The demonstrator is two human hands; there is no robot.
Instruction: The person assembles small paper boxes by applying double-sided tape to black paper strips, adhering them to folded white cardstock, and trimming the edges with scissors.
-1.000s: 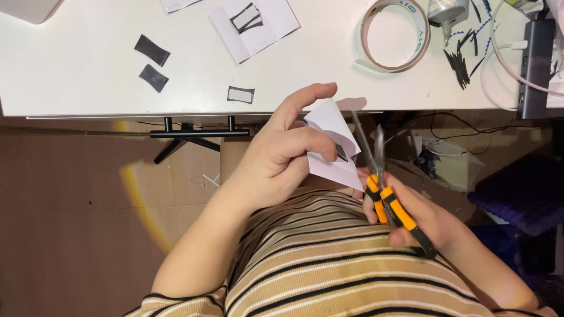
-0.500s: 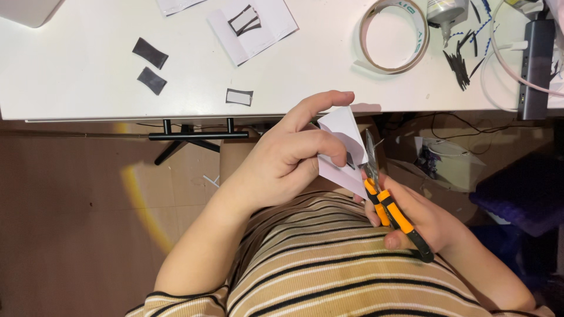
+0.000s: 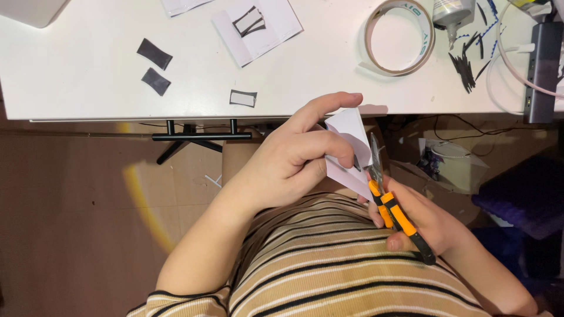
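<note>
My left hand [image 3: 291, 158] pinches a folded white paper piece [image 3: 351, 147] with black printed marks, held below the table edge over my lap. My right hand [image 3: 420, 220] grips orange-and-black scissors [image 3: 390, 202], whose blades point up and meet the paper's right edge. The blades look nearly closed on the paper. Part of the paper is hidden behind my left fingers.
The white table [image 3: 88, 94] above carries two black cut pieces [image 3: 154, 64], a small framed cutout [image 3: 243, 98], a printed sheet [image 3: 257, 26], a tape roll [image 3: 399, 36], a glue bottle [image 3: 451, 13], black scraps [image 3: 467, 64] and a dark hub with cables [image 3: 540, 64]. A bin [image 3: 455, 161] stands on the floor at right.
The paper has turned slightly in my left hand and the scissors have shifted a little right along its edge, blades closing. My thumb has lifted higher toward the table edge.
</note>
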